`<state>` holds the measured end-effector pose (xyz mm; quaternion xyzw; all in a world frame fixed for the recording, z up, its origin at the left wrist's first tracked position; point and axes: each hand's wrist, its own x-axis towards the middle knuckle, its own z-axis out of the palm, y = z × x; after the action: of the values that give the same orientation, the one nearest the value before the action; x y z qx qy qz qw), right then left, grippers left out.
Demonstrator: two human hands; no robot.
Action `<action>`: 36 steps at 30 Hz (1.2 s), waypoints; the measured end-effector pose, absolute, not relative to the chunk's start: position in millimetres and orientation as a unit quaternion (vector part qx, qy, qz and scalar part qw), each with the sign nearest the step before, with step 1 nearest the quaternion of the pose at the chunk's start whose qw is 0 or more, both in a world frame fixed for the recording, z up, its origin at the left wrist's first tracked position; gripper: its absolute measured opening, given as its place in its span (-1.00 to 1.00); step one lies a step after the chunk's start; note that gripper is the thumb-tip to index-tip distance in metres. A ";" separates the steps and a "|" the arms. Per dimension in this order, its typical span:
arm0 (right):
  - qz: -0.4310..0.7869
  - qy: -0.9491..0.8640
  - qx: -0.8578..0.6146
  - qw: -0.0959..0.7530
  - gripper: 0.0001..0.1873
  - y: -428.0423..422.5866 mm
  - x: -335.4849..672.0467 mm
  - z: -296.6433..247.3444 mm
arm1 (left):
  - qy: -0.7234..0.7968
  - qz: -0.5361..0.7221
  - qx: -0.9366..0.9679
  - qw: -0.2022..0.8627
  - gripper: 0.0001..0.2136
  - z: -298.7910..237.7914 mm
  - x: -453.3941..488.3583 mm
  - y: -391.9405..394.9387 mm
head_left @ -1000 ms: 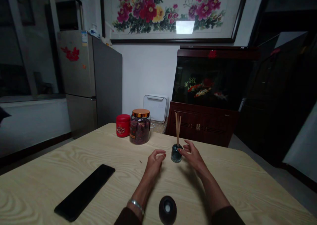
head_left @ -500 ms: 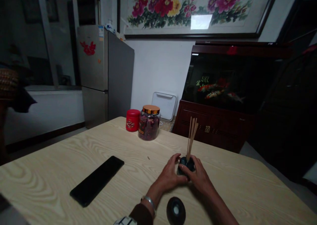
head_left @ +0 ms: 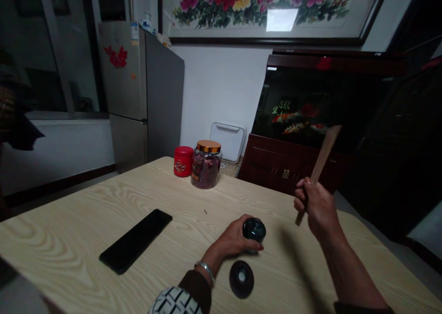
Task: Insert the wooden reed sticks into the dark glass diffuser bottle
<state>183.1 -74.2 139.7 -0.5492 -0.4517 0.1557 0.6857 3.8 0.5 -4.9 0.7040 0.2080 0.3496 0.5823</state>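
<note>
My left hand [head_left: 234,238] grips a small dark round bottle [head_left: 254,229] that stands on the light wooden table [head_left: 86,240]. Off to the right and raised above the table, my right hand [head_left: 316,204] is closed round a bundle of thin wooden reed sticks [head_left: 322,156]. The sticks tilt up and to the right, blurred by motion. A dark round cap with a pale centre [head_left: 241,279] lies on the table just in front of the bottle.
A black phone [head_left: 135,241] lies flat at the left. A red tin [head_left: 183,161] and a glass jar with a copper lid [head_left: 206,164] stand at the far edge. Beyond are a fridge [head_left: 138,93], a fish tank [head_left: 311,107] on a dark cabinet and a flower painting.
Both hands closed on the bottle with the sticks standing in it. Now my right hand has pulled the sticks out and lifted them to the right, while my left hand stays on the bottle.
</note>
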 end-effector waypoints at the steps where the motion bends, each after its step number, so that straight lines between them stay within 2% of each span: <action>1: 0.139 -0.470 -0.618 0.615 -0.65 -83.5 198.0 133.3 | 0.207 0.349 0.702 0.585 -0.31 -6.2 4.1 1.3; 4: 0.032 -0.530 -0.788 0.312 -0.72 -117.3 233.6 84.4 | 0.199 0.348 0.702 0.589 -0.29 -10.4 5.4 3.8; 6: -0.003 -0.538 -0.828 0.159 -0.72 -139.4 246.6 43.6 | 0.194 0.348 0.703 0.590 -0.30 -13.3 6.5 5.5; 9: -0.052 -0.545 -0.833 0.085 -0.66 -161.3 251.0 4.5 | 0.194 0.350 0.699 0.592 -0.28 -17.0 7.7 7.4; 12: -0.127 -0.565 -0.812 0.066 -0.62 -168.9 239.2 5.9 | 0.193 0.355 0.693 0.598 -0.26 -19.1 8.4 8.4; 15: -0.109 -0.599 -0.787 0.100 -0.59 -171.0 204.6 30.7 | 0.186 0.353 0.695 0.598 -0.27 -19.6 9.1 9.0; 18: 0.041 -0.671 -0.724 0.155 -0.55 -169.5 147.6 52.6 | 0.188 0.353 0.696 0.596 -0.27 -18.6 9.6 9.5; 19: 0.083 -0.706 -0.689 0.142 -0.50 -167.1 127.8 56.6 | 0.190 0.353 0.697 0.594 -0.27 -18.0 9.7 9.6; 21: 0.109 -0.740 -0.656 0.105 -0.25 -159.5 94.3 59.5 | 0.192 0.348 0.703 0.589 -0.30 -16.7 9.3 9.6; 22: 0.112 -0.744 -0.653 0.091 -0.21 -155.3 82.5 59.2 | 0.193 0.346 0.707 0.586 -0.31 -16.1 9.0 9.6; 25: 0.126 -0.745 -0.650 0.076 -0.26 -147.7 68.5 56.6 | 0.198 0.345 0.711 0.580 -0.29 -15.8 8.3 9.3; 28: 0.186 -0.745 -0.631 0.110 -0.34 -152.2 78.6 59.4 | 0.207 0.345 0.708 0.580 -0.26 -16.4 8.0 8.7; 30: 0.247 -0.729 -0.612 0.183 -0.38 -155.8 92.5 66.8 | 0.201 0.346 0.707 0.584 -0.28 -16.3 7.6 7.9; 32: 0.292 -0.688 -0.590 0.306 -0.43 -152.3 108.1 77.9 | 0.186 0.352 0.706 0.585 -0.34 -15.3 6.8 7.0; 36: 0.283 -0.554 -0.549 0.559 -0.42 -118.0 129.5 96.9 | 0.184 0.351 0.707 0.585 -0.31 -13.1 4.7 5.8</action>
<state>129.5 -118.0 96.9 -0.5486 -0.5538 0.2833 0.5586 4.7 5.8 -13.1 0.7070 0.1839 0.3514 0.5855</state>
